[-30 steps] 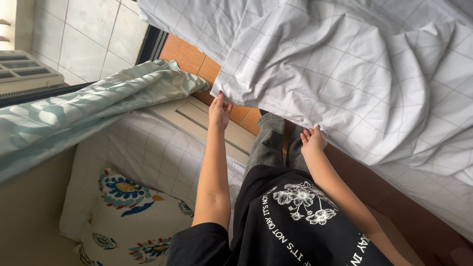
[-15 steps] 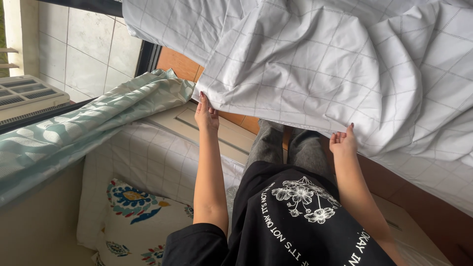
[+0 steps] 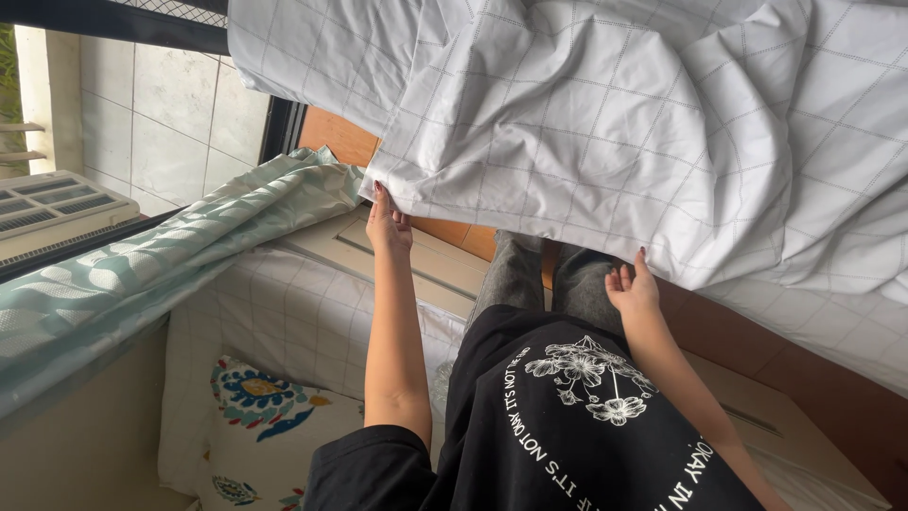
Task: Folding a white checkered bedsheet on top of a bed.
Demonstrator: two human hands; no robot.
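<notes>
A white sheet with a thin grey grid (image 3: 605, 142) lies rumpled across the upper part of the view. My left hand (image 3: 388, 220) pinches its near corner at the left. Further right, my right hand (image 3: 632, 287) holds the same near edge, palm toward me with the fingertips at the hem. The sheet's edge stretches between my two hands. Below it I see my grey trousers (image 3: 549, 274) and black printed shirt (image 3: 567, 426).
A pale green patterned curtain or cover (image 3: 161, 255) hangs at the left by a tiled wall (image 3: 161, 114). A white checked mattress (image 3: 274, 322) and a floral pillow (image 3: 255, 407) lie lower left. A brown wooden bed frame (image 3: 804, 378) runs along the right.
My right hand has slid to the right along the sheet's edge, away from my left hand. The edge between them is now longer and straighter.
</notes>
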